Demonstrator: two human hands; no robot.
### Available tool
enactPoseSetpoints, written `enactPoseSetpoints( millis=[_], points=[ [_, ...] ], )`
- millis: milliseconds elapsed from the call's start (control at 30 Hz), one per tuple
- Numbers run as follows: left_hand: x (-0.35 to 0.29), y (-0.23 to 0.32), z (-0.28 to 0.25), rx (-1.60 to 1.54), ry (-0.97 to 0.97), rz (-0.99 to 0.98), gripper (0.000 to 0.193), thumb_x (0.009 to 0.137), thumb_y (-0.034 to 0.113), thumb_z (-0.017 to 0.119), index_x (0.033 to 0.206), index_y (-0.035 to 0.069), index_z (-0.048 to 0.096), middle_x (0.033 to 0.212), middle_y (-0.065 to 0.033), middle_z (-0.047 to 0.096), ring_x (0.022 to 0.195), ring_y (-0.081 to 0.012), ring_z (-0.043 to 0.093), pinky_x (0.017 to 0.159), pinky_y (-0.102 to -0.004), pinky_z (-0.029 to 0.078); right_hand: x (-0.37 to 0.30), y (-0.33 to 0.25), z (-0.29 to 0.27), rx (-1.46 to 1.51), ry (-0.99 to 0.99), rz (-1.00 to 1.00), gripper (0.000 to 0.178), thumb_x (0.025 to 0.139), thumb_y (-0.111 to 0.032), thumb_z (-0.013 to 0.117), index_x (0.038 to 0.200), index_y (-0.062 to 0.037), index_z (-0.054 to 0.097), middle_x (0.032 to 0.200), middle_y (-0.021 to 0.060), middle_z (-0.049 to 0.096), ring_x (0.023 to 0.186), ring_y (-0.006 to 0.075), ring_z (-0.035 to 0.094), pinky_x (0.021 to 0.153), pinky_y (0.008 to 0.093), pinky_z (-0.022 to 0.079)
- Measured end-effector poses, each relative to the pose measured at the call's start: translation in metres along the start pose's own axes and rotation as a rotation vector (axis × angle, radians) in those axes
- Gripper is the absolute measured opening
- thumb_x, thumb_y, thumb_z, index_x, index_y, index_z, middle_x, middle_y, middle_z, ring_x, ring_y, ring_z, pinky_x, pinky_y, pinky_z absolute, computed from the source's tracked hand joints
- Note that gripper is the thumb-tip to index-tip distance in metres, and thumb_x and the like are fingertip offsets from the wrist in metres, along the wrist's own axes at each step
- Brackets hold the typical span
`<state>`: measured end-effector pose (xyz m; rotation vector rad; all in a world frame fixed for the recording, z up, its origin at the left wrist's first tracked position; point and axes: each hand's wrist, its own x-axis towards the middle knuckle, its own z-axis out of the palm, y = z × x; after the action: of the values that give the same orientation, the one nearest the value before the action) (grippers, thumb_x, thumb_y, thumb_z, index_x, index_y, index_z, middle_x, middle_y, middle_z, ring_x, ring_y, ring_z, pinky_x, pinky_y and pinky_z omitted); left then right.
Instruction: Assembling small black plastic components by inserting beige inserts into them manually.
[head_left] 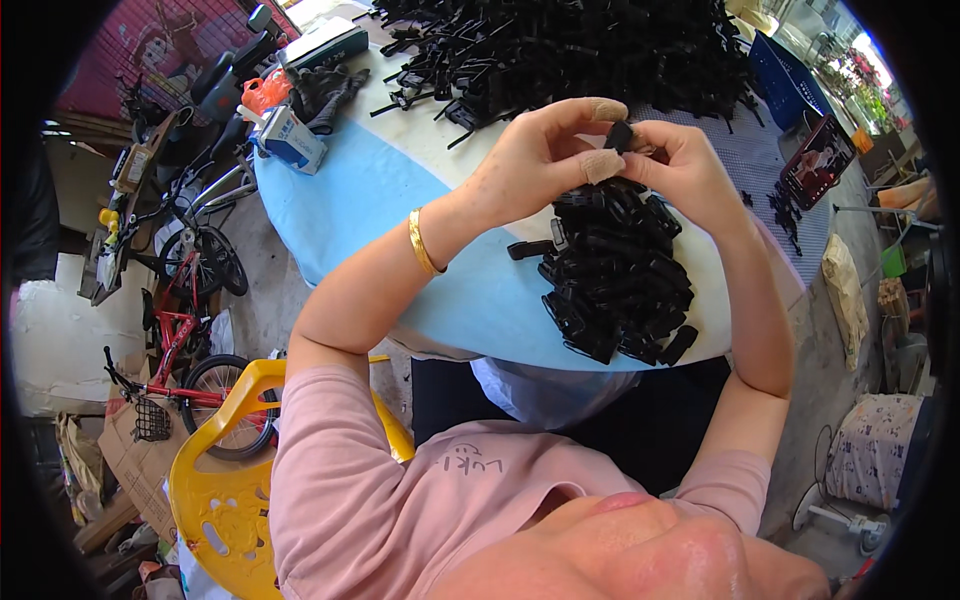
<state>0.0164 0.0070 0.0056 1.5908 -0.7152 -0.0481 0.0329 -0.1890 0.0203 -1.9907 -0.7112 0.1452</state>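
My left hand [525, 165], with tan tape on its thumb and a fingertip, pinches a small black plastic part [619, 137] over the table. My right hand [693, 170] closes its thumb and fingers against the right side of that same part; its grip is partly hidden. Just below both hands, near the table's front edge, lies a heap of small black plastic parts [620, 280]. One loose part [530, 250] sticks out at the heap's left. Beyond my hands a far larger pile of black plastic pieces with thin prongs [570, 55] covers the back of the table.
A blue and white cloth [350, 215] covers the table. At its back left are a blue-white carton [290, 140], an orange bag [266, 92] and a dark glove [330, 95]. A phone [818, 163] and a blue basket [785, 82] stand right. A yellow chair [190, 470] is at my left.
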Motion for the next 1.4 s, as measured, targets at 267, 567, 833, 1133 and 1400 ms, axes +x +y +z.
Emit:
enactPoseSetpoints(
  millis=[267, 567, 833, 1133, 1400],
  points=[
    [-0.001, -0.002, 0.001, -0.194, 0.153, -0.013, 0.031, 0.083, 0.005, 0.057, 0.113, -0.001, 0.051, 0.097, -0.0077, 0.061, 0.084, -0.0138, 0.061, 0.078, -0.0247, 0.049, -0.009, -0.010, -0.007, 0.015, 0.098, -0.042, 0.018, 0.086, -0.016, 0.053, 0.096, -0.0012, 0.057, 0.073, -0.0018, 0.053, 0.058, 0.0018, 0.043, 0.053, 0.0154, 0.036],
    [-0.006, 0.001, 0.016, 0.165, 0.364, 0.139, 0.024, 0.079, 0.002, 0.060, 0.102, -0.003, 0.056, 0.083, -0.0076, 0.061, 0.074, -0.0125, 0.060, 0.067, -0.0226, 0.049, -0.011, -0.017, 0.017, 0.020, 0.191, -0.107, 0.014, 0.090, -0.014, 0.048, 0.093, -0.0024, 0.056, 0.066, -0.0038, 0.049, 0.054, 0.0000, 0.037, 0.047, 0.0144, 0.029],
    [-0.010, 0.003, 0.019, 0.262, 0.347, 0.213, 0.026, 0.081, 0.000, 0.059, 0.106, -0.002, 0.054, 0.087, -0.0041, 0.060, 0.078, -0.0083, 0.057, 0.068, -0.0201, 0.047, -0.016, -0.024, 0.026, -0.041, 0.281, -0.144, 0.014, 0.090, -0.014, 0.048, 0.088, -0.0021, 0.056, 0.064, -0.0036, 0.050, 0.053, 0.0014, 0.039, 0.047, 0.0154, 0.030],
    [-0.012, 0.007, 0.019, -0.046, 0.391, 0.128, 0.024, 0.072, -0.001, 0.065, 0.095, -0.001, 0.061, 0.083, -0.0058, 0.061, 0.072, -0.0104, 0.058, 0.067, -0.0215, 0.048, -0.018, -0.032, 0.026, -0.168, 0.285, -0.234, 0.013, 0.087, -0.011, 0.051, 0.082, -0.0011, 0.058, 0.057, -0.0010, 0.051, 0.050, 0.0036, 0.043, 0.045, 0.0182, 0.032],
    [-0.010, 0.011, 0.018, 0.224, 0.430, 0.264, 0.015, 0.070, -0.001, 0.066, 0.084, -0.001, 0.062, 0.085, -0.0075, 0.062, 0.072, -0.0143, 0.060, 0.063, -0.0242, 0.050, -0.019, -0.032, 0.032, -0.099, 0.271, -0.165, 0.015, 0.089, -0.013, 0.049, 0.085, -0.0013, 0.059, 0.057, -0.0024, 0.048, 0.048, 0.0029, 0.040, 0.043, 0.0183, 0.030]
  ],
)
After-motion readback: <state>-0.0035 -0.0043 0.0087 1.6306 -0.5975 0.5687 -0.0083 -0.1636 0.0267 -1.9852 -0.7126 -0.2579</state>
